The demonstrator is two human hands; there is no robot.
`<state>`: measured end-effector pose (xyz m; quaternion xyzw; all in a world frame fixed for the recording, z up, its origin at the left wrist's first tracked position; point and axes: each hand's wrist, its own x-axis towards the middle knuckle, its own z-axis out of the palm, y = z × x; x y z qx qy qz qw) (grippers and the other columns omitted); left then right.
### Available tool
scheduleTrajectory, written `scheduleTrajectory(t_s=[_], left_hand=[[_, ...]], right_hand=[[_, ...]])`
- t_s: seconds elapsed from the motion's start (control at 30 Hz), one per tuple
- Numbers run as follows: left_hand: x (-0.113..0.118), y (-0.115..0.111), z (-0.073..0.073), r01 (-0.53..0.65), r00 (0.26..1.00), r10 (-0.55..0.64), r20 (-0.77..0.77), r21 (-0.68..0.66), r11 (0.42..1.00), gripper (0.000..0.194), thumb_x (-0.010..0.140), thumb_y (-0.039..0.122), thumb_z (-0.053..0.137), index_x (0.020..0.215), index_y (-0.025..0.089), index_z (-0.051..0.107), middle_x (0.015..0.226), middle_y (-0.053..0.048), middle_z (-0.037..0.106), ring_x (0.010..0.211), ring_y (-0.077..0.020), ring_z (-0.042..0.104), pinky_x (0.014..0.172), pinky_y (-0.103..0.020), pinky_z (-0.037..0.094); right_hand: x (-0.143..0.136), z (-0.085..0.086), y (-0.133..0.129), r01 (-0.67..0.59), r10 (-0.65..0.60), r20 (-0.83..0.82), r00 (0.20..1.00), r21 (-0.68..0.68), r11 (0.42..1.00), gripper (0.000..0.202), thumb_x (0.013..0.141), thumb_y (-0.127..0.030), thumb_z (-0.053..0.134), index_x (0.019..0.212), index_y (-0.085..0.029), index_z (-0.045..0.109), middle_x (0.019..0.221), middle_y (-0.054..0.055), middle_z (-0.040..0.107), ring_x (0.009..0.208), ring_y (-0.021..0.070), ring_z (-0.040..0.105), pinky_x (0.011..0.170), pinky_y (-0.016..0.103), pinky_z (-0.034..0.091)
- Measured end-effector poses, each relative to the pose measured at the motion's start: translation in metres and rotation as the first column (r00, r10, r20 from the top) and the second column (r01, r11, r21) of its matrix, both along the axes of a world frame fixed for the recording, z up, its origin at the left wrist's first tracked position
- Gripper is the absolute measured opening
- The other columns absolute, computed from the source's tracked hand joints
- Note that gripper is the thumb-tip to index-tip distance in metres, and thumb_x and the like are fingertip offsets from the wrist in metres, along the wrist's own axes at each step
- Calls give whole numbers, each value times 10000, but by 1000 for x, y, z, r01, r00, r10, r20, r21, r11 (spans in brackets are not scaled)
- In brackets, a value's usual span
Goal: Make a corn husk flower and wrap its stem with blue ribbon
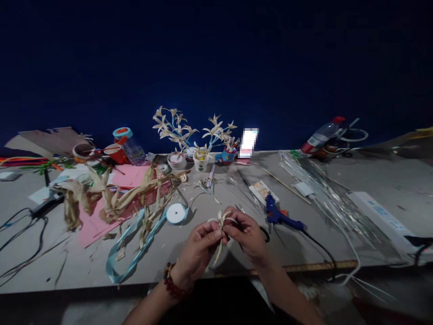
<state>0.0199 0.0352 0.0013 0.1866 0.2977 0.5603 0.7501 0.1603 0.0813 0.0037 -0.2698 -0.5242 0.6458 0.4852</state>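
Note:
Between my two hands, over the table's front edge, is a small pale flower of dried corn husk [221, 219] with narrow curling petals and a tail hanging down. My left hand [201, 243], with a beaded bracelet at the wrist, pinches it from the left. From the right, the fingertips of my right hand [246, 232] are closed on it too. Just beyond my hands lie a few finished-looking husk flowers [208, 184] with blue stems. A blue hot glue gun [279, 214] rests to the right of my right hand, and a roll of light blue ribbon [176, 213] is to the left.
Dried corn husks [104, 194] cover pink paper [91, 225] at left. Flower sprays [174, 124] stand in a paper cup [201, 161] at the back, near a lit phone [248, 142]. Wires [338, 198], a white cable [352, 253] and a bottle [320, 137] lie right.

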Motion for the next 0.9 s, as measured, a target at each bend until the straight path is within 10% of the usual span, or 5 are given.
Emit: scheduleTrajectory(t_s=[0.43, 0.73, 0.9], left_hand=[[-3, 3, 3, -81, 993, 87, -80, 81, 993, 246, 756, 311, 844, 697, 135, 683, 679, -18, 621, 710, -126, 528, 719, -236, 409], [-4, 3, 2, -88, 993, 92, -71, 62, 994, 224, 777, 291, 823, 721, 142, 666, 713, -17, 618, 742, -131, 552, 751, -248, 421], [-8, 2, 2, -162, 973, 170, -155, 66, 985, 230, 736, 297, 856, 736, 153, 677, 705, -2, 629, 732, -127, 558, 753, -241, 424]], right_hand=[[16, -5, -10, 133, -127, -41, 991, 227, 965, 93, 874, -222, 706, 785, -241, 692, 879, 26, 610, 856, 198, 588, 794, 353, 468], [14, 4, -15, 66, -83, -207, 975, -88, 994, 150, 891, -285, 702, 770, -224, 637, 647, -5, 635, 568, 145, 538, 543, 264, 418], [19, -13, 0, 336, -337, 12, 941, -138, 932, 217, 841, -365, 764, 780, -207, 629, 593, -45, 552, 529, 113, 499, 521, 232, 409]])
